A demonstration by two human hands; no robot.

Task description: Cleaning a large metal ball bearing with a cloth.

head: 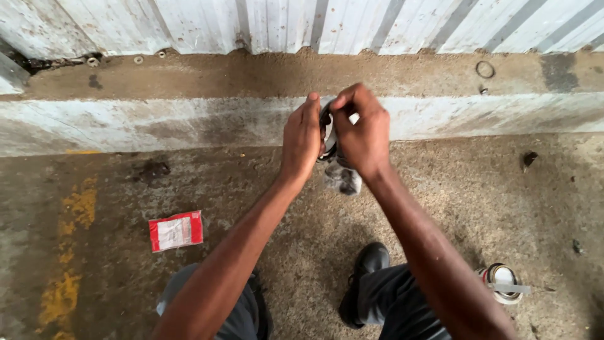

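My left hand (302,140) and my right hand (362,132) are raised together in front of me, above the concrete floor. Between them they grip a small dark round part (326,129), mostly hidden by the fingers. A crumpled clear plastic wrapper (343,178) hangs below the part, under my right hand. What the part is exactly I cannot tell.
A red and white packet (175,231) lies on the floor at the left. A small round tin (501,282) stands by my right leg. A low concrete ledge (189,123) runs below a corrugated metal wall (302,25). A ring (485,69) and washers (93,61) lie on the ledge. My black shoe (365,271) is below.
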